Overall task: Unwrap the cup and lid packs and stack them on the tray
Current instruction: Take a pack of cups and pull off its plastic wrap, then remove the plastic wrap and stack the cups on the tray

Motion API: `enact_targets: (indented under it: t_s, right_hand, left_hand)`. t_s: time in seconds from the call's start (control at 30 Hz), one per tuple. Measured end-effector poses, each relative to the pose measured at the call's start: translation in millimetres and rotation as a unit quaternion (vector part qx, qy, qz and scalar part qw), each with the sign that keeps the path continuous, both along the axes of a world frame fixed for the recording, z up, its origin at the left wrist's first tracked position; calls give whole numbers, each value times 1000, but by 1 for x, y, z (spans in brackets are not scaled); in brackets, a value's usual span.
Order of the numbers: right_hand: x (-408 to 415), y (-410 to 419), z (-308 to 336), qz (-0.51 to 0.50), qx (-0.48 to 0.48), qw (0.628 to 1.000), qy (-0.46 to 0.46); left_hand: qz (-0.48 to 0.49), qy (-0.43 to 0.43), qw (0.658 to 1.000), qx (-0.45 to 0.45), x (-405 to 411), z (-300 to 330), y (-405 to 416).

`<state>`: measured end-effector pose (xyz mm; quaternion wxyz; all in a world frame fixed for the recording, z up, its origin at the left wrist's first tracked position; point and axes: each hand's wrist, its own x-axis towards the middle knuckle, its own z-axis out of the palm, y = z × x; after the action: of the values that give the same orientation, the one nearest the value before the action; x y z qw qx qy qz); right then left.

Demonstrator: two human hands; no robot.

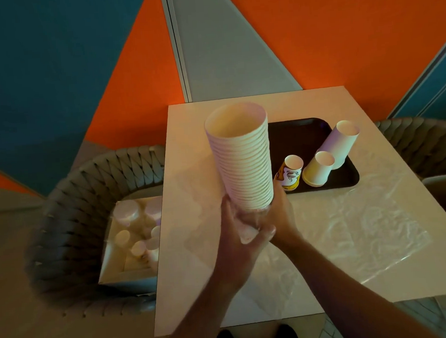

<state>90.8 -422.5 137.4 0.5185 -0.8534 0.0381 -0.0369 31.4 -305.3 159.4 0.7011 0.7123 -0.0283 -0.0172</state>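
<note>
We see both hands clasped round the base of a tall stack of white paper cups (pixel 242 164), left hand (pixel 234 236) and right hand (pixel 277 212) each in a curled grip, above the pale square tabletop (pixel 196 250); beyond, the dark rectangular tray (pixel 298 132) carries three shorter cup stacks (pixel 319 170) near its right edge; crumpled clear plastic wrap (pixel 352 228) covers the tabletop's right side.

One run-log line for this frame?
both hands grip white cup stack at base | raised above table | tray: three stacks
</note>
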Motion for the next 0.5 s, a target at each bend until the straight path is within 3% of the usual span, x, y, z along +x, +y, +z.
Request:
enact_targets:
  t_s: [0.07, 0.17, 0.33, 0.4, 0.5]
  right_hand:
    - [-8, 10, 7, 42, 12, 999, -9]
    - [-20, 20, 9, 76, 112, 991, 6]
    - [-21, 6, 13, 207, 115, 969, 71]
    - [-25, 2, 17, 213, 134, 959, 131]
    - [-27, -4, 21, 198, 133, 963, 121]
  left_hand:
    - [36, 3, 999, -6, 11, -3, 1]
    - [52, 23, 998, -11, 23, -7, 9]
    - [66, 53, 996, 24, 29, -8, 36]
    - [61, 62, 995, 42, 31, -5, 46]
    - [34, 65, 997, 36, 34, -4, 55]
